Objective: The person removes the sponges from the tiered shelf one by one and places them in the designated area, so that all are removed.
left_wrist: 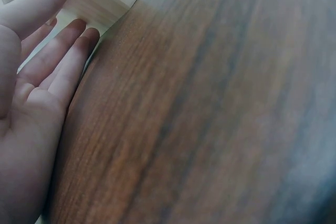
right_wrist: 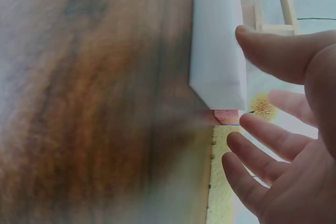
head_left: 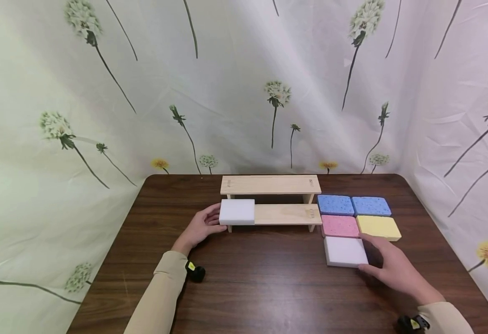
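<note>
A white sponge block (head_left: 237, 212) lies on the left end of the lower tier of a small wooden two-tier rack (head_left: 283, 214). At that end is my left hand (head_left: 202, 227), its fairly straight fingers beside the rack's side and its thumb by the front corner. A second white sponge block (head_left: 345, 252) lies flat on the table, right of the rack. My right hand (head_left: 394, 266) is at its right end, thumb by the near corner and index finger by the far corner. In the right wrist view the other fingers (right_wrist: 268, 135) are spread and relaxed.
Behind the right white block lie a pink sponge (head_left: 339, 226) and a yellow sponge (head_left: 378, 227). Farther back are two blue sponges (head_left: 334, 205). The rack's upper tier (head_left: 270, 184) stands near the table's back edge, before a flower-patterned curtain (head_left: 235, 93).
</note>
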The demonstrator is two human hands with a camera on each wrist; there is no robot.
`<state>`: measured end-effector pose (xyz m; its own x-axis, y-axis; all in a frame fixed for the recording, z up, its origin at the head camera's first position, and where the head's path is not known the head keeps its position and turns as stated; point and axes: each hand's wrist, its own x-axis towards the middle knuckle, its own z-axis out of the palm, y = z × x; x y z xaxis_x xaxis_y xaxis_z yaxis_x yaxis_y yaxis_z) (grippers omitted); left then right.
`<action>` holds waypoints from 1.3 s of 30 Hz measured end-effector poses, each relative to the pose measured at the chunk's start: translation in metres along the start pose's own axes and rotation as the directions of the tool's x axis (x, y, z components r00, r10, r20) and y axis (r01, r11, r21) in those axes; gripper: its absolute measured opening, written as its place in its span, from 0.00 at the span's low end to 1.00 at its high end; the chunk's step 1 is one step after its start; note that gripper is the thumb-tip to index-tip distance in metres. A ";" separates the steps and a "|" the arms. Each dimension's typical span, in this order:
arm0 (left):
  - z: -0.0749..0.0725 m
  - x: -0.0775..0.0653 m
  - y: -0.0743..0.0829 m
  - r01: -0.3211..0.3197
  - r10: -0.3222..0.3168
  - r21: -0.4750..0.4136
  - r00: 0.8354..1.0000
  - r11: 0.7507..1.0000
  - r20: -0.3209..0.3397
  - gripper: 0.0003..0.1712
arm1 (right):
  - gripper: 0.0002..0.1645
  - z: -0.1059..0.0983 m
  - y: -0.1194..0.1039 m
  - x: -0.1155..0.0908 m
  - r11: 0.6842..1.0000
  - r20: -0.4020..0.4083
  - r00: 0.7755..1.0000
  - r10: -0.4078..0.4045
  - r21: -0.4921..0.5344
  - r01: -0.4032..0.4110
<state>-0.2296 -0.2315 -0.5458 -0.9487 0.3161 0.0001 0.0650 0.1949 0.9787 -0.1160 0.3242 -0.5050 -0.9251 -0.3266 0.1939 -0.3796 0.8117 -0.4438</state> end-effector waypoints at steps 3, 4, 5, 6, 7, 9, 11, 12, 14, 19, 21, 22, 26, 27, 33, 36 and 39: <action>0.000 0.000 -0.001 -0.001 0.001 0.002 1.000 1.000 0.002 0.48 | 0.47 -0.002 -0.002 0.001 1.000 -0.021 1.000 -0.010 0.001 0.010; 0.000 0.000 -0.001 -0.002 0.002 0.001 1.000 1.000 0.002 0.48 | 0.47 -0.002 -0.003 0.002 1.000 -0.030 0.999 -0.015 0.001 0.015; 0.000 0.000 -0.001 -0.002 0.002 0.002 1.000 1.000 0.003 0.48 | 0.47 -0.003 -0.004 0.003 1.000 -0.039 0.999 -0.020 0.005 0.020; 0.000 0.000 -0.001 -0.001 0.001 0.003 1.000 1.000 0.004 0.47 | 0.47 -0.003 -0.005 0.003 1.000 -0.048 0.999 -0.021 0.003 0.022; 0.000 0.000 -0.002 -0.001 0.001 0.003 1.000 1.000 0.004 0.47 | 0.47 -0.003 -0.005 0.004 1.000 -0.055 0.998 -0.021 0.005 0.021; 0.000 0.000 -0.002 -0.002 0.002 0.001 1.000 1.000 0.005 0.47 | 0.46 -0.003 -0.007 0.006 1.000 -0.066 0.998 -0.015 0.011 0.015; 0.000 0.000 -0.003 -0.003 0.003 0.003 1.000 1.000 0.004 0.47 | 0.46 -0.003 -0.010 0.009 1.000 -0.072 0.997 -0.005 0.015 0.006; 0.000 0.000 -0.003 -0.003 0.003 0.003 1.000 1.000 0.003 0.47 | 0.46 -0.003 -0.012 0.010 1.000 -0.078 0.997 -0.003 0.019 0.004; 0.000 0.000 -0.003 -0.004 0.004 0.001 1.000 1.000 0.001 0.47 | 0.46 -0.003 -0.015 0.014 0.999 -0.086 0.996 -0.008 0.032 0.011; 0.000 -0.001 -0.002 -0.001 0.001 0.000 1.000 1.000 0.002 0.47 | 0.46 -0.003 -0.028 0.024 0.997 -0.079 0.997 -0.022 0.076 0.028; -0.001 -0.001 -0.002 -0.001 0.001 0.004 1.000 1.000 0.003 0.48 | 0.45 -0.001 -0.033 0.028 0.994 -0.068 0.997 -0.022 0.101 0.029; -0.001 -0.001 -0.002 -0.001 0.001 0.005 1.000 1.000 0.003 0.47 | 0.45 0.000 -0.035 0.030 0.993 -0.067 0.997 -0.025 0.111 0.032; 0.000 0.001 -0.001 -0.002 0.002 0.009 1.000 1.000 0.001 0.47 | 0.44 0.008 -0.041 0.039 0.988 -0.071 0.996 -0.054 0.139 0.064; 0.000 0.001 -0.001 -0.003 0.003 0.008 1.000 1.000 0.000 0.47 | 0.44 0.010 -0.042 0.041 0.987 -0.073 0.995 -0.063 0.141 0.073; 0.001 0.002 -0.001 -0.009 0.009 0.001 1.000 1.000 -0.001 0.47 | 0.44 0.020 -0.050 0.052 0.976 -0.070 0.993 -0.094 0.189 0.105; 0.000 0.002 -0.001 -0.015 0.015 0.000 1.000 1.000 0.002 0.47 | 0.44 0.025 -0.055 0.058 0.968 -0.072 0.990 -0.119 0.212 0.132; 0.000 0.002 -0.001 -0.014 0.014 -0.003 1.000 1.000 0.002 0.47 | 0.42 0.029 -0.062 0.065 0.958 -0.061 0.988 -0.138 0.244 0.149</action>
<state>-0.2316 -0.2312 -0.5468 -0.9471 0.3208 0.0133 0.0772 0.1874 0.9792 -0.1533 0.2381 -0.4903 -0.8611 -0.4056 0.3065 -0.5048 0.6108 -0.6100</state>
